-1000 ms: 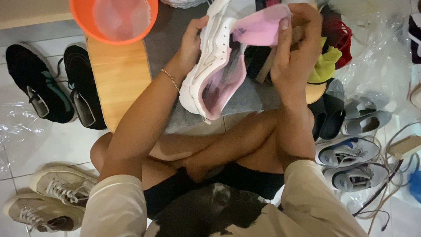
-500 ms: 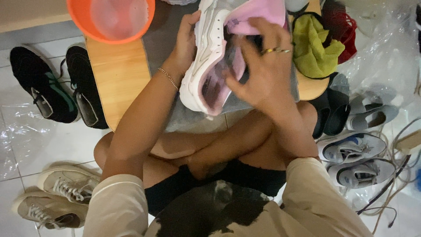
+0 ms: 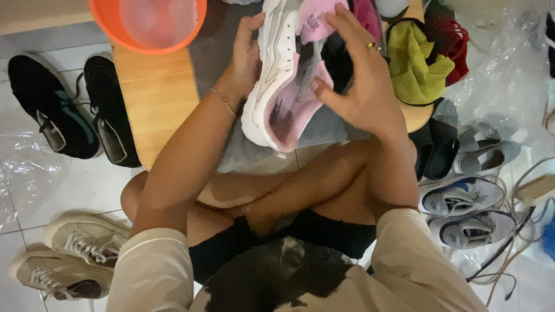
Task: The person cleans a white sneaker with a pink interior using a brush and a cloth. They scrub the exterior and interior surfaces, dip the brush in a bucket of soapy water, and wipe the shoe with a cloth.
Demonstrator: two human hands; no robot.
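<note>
One white-pink sneaker (image 3: 277,86), two hands: left hand (image 3: 245,55), right hand (image 3: 358,86)

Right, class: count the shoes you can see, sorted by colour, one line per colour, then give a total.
White-and-pink shoe, held in both hands: 1
Black shoes: 2
Beige shoes: 2
Grey shoes: 3
Total: 8
</note>
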